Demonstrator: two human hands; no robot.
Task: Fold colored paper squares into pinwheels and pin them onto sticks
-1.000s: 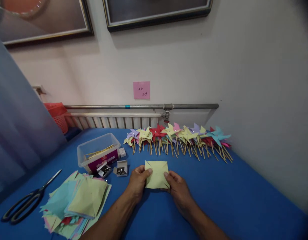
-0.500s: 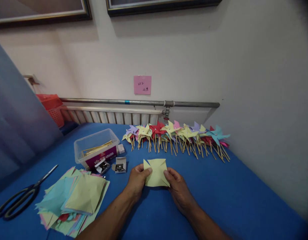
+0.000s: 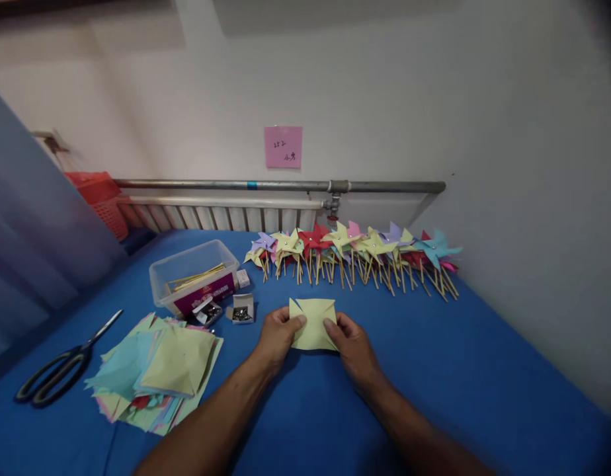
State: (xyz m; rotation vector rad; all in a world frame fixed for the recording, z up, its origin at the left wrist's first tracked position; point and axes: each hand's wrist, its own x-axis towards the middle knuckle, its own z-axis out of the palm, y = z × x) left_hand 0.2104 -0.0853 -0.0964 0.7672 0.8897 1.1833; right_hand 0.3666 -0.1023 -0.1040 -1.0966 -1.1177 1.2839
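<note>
A pale yellow paper square (image 3: 313, 325) with slits cut in from its corners is held up over the blue tabletop. My left hand (image 3: 280, 334) pinches its left edge, thumb on the near face. On the opposite edge my right hand (image 3: 352, 344) grips it the same way, with the fingers hidden behind the paper. Beyond the hands, finished paper pinwheels (image 3: 340, 241) in several colours lie in a row on wooden sticks. To the left sits a pile of cut paper squares (image 3: 179, 360), yellow on top, with blue and pink beneath.
A clear plastic box (image 3: 194, 277) holds wooden sticks. Small cartons of metal pins (image 3: 242, 312) stand beside it. Black-handled scissors (image 3: 70, 363) lie at the far left. Behind the blue table (image 3: 434, 396) run a radiator (image 3: 236, 217) and a pipe (image 3: 385, 186) along the wall.
The camera has tilted down a little, so the scene sits higher in the picture. Both hands keep hold of the yellow paper square with almost no change in grip.
</note>
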